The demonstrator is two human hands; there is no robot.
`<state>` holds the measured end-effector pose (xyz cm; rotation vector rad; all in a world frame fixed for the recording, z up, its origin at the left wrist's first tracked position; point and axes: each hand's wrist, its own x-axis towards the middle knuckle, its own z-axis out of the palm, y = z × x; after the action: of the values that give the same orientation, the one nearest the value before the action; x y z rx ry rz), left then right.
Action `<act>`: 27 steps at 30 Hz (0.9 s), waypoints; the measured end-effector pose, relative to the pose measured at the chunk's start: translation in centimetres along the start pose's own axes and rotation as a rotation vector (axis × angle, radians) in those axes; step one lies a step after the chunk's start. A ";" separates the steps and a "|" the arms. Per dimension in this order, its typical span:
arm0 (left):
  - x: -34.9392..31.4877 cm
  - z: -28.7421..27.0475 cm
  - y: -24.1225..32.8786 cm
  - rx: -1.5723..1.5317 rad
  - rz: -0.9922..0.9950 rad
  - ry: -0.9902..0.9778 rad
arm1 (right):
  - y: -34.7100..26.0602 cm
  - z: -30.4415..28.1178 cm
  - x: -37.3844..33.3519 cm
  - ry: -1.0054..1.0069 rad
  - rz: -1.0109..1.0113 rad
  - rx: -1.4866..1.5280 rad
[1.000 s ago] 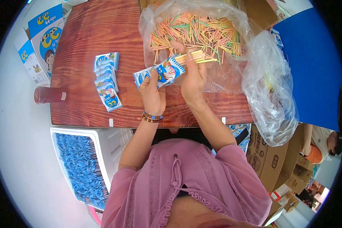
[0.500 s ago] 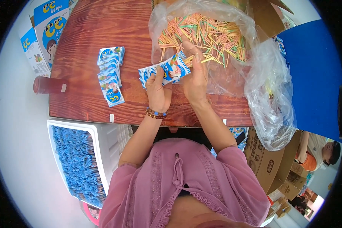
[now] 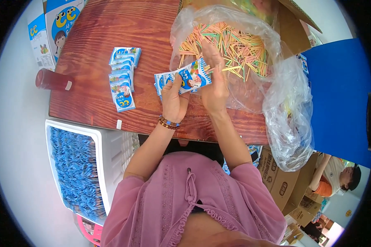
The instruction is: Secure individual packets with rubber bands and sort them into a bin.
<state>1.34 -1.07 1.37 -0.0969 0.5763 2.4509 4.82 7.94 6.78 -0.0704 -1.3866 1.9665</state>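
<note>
Pushing the pale sticks [image 3: 208, 70] farther into the blue-and-white packet [image 3: 183, 80] than a second ago, leaving only short ends showing at the right mouth. Pinching the packet between thumb and fingers of the left hand [image 3: 175, 101], holding it tilted over the worktop [image 3: 90, 24], between the row of similar packets [image 3: 122, 99] and the loose sticks [image 3: 239, 49] in the clear plastic bag [image 3: 218, 11]. Opening the right hand [image 3: 215, 84] out, fingers extended, bracing beside the stick ends and seemingly gripping nothing, though hiding part of that contact from view. Possibly risking snapped sticks, by pressing thin ends too hard or askew to the mouth; risking a torn edge, by forcing a jammed bundle; risking a spill, by loosening the left pinch or dipping the mouth; risking a crumpled wrapper, by squeezing too tightly.
</note>
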 end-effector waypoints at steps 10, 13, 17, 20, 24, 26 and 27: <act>0.1 0.3 1.8 -0.082 -0.042 -0.088 | -0.6 -0.4 0.1 0.029 0.005 -0.077; 0.6 -0.1 1.7 -0.095 -0.014 -0.093 | -1.9 -0.6 -0.6 -0.067 0.022 -0.575; 0.5 0.5 1.5 -0.114 -0.016 -0.127 | -1.7 0.2 -1.6 -0.002 0.157 -0.575; 0.1 0.7 2.0 -0.090 -0.014 -0.181 | -1.5 -0.7 -0.9 -0.052 0.136 -0.601; -0.2 0.5 3.7 0.073 -0.026 -0.207 | -1.6 -0.9 0.3 -0.094 0.258 -0.343; -0.5 0.2 4.8 0.210 -0.023 -0.185 | -1.9 -0.9 0.6 -0.146 0.332 -0.373; -0.8 -0.1 5.2 0.344 -0.019 -0.167 | -1.8 -0.7 0.7 -0.201 0.401 -0.407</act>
<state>-1.08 -5.27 3.41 0.2381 0.9046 2.2768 5.54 9.16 8.21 -0.3736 -2.0183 2.0117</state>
